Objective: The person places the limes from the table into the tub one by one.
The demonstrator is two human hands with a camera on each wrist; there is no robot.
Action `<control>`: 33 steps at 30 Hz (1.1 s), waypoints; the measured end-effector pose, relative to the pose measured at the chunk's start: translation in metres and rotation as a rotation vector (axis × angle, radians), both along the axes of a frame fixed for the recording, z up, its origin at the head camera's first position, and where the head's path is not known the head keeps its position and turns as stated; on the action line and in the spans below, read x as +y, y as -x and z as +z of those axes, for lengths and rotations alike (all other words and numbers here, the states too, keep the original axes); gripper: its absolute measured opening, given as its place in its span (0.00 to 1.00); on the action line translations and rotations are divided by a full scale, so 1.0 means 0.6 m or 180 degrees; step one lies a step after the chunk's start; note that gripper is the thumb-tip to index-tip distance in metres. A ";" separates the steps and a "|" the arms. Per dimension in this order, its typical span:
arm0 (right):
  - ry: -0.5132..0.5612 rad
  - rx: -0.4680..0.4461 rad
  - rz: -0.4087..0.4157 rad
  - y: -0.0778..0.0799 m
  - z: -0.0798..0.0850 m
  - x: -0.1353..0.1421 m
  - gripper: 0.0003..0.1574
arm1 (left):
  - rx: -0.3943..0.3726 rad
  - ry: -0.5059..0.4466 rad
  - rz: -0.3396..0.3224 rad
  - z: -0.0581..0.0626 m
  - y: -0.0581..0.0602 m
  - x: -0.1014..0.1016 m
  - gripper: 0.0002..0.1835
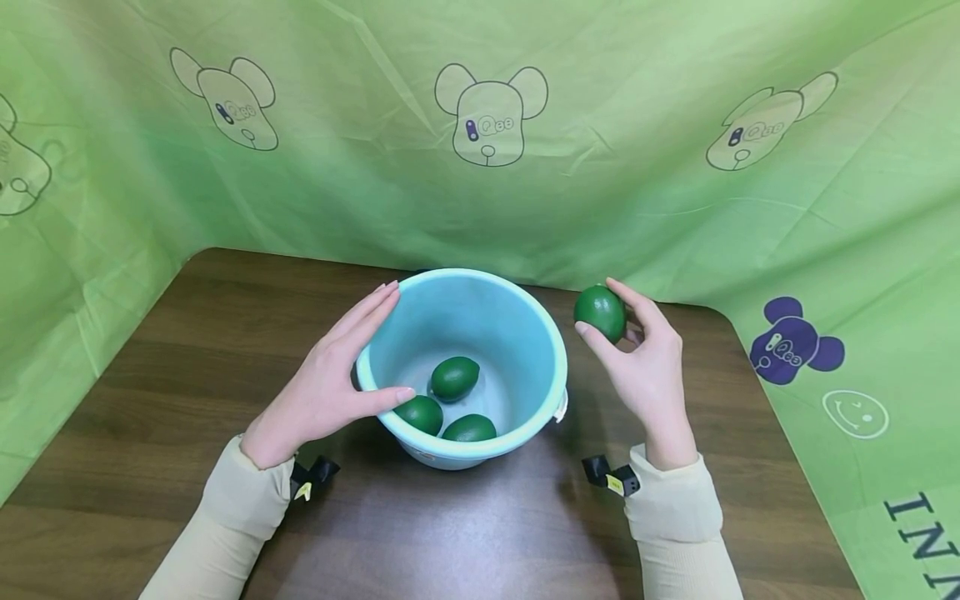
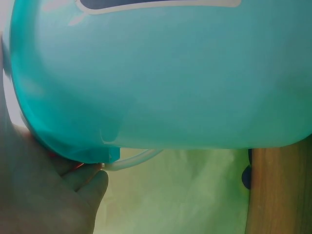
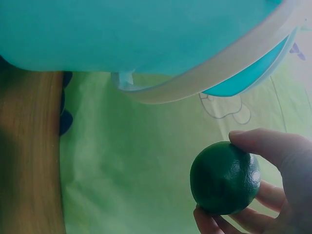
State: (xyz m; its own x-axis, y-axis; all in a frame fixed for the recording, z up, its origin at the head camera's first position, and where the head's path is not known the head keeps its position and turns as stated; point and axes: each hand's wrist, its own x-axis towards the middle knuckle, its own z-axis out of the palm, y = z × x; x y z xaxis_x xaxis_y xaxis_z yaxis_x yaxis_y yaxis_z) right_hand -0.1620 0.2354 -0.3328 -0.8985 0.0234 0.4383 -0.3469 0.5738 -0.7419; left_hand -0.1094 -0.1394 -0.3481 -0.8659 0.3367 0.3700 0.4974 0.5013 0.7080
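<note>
A light-blue bucket stands upright on the table, with three green limes at its bottom. My left hand holds the bucket's left rim, its thumb reaching over the edge and its other fingers along the outer side. In the left wrist view, fingertips show under the rim beside the handle joint. To the right of the bucket, my right hand grips another lime between thumb and fingers. That lime is apart from the bucket in the right wrist view.
The brown wooden table has its far edge just behind the bucket. A green printed cloth hangs behind and at both sides. The bucket's white handle hangs down on its outside. A small black camera sits at each wrist.
</note>
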 end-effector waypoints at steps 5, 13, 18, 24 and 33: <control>0.0002 0.0030 0.0011 -0.005 0.006 -0.003 0.39 | -0.0013 -0.0018 -0.0009 0.000 0.000 0.000 0.54; -0.0002 0.0062 -0.0004 -0.011 0.014 -0.008 0.40 | 0.0027 -0.0003 -0.0010 0.001 -0.001 0.001 0.54; 0.0022 0.0089 -0.0004 -0.024 0.033 -0.023 0.39 | 0.0046 0.0002 -0.0015 0.001 -0.001 0.001 0.54; 0.0100 0.0159 0.0092 -0.047 0.065 -0.049 0.36 | 0.0071 -0.0002 -0.0025 0.002 0.001 0.002 0.54; 0.0130 0.0211 0.0191 -0.054 0.075 -0.059 0.36 | 0.0062 -0.0008 -0.0024 0.001 0.000 0.002 0.54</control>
State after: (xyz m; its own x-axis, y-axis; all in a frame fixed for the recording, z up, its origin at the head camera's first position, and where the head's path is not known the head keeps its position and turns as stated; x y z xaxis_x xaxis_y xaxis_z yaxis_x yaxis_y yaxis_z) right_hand -0.1299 0.2002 -0.2881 -0.8679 -0.0105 0.4966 -0.4288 0.5202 -0.7386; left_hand -0.1091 -0.1385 -0.3474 -0.8560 0.3422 0.3875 0.5148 0.4957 0.6995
